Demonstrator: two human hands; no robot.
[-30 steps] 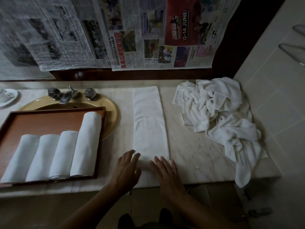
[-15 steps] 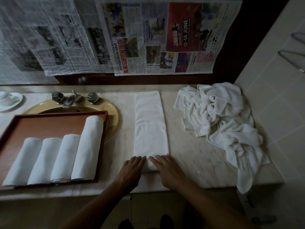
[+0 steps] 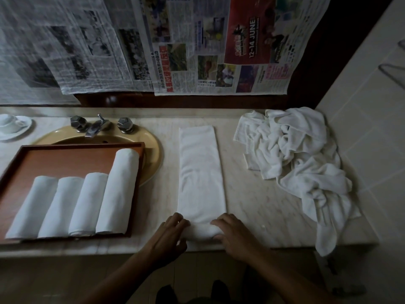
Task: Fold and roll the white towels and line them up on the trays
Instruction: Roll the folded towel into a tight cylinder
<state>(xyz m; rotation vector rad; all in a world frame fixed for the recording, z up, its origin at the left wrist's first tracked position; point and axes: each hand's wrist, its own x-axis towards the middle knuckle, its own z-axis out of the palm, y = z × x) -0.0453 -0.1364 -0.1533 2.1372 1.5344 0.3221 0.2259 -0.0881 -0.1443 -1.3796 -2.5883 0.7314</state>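
Note:
A white towel (image 3: 200, 172) folded into a long strip lies on the marble counter, running away from me. Its near end is turned up into a small roll. My left hand (image 3: 169, 234) grips the left end of that roll with curled fingers. My right hand (image 3: 233, 233) curls over the right end. To the left, a brown wooden tray (image 3: 65, 155) holds several rolled white towels (image 3: 87, 205) lying side by side.
A heap of loose white towels (image 3: 302, 165) lies at the counter's right end, one hanging over the front edge. A yellow sink (image 3: 151, 141) with chrome taps (image 3: 98, 126) sits behind the tray. A cup and saucer (image 3: 12, 126) stands far left. Newspapers (image 3: 175, 47) cover the wall.
Both hands went from lying flat on the strip's near end to curling round it, and the near end has turned up into a small roll.

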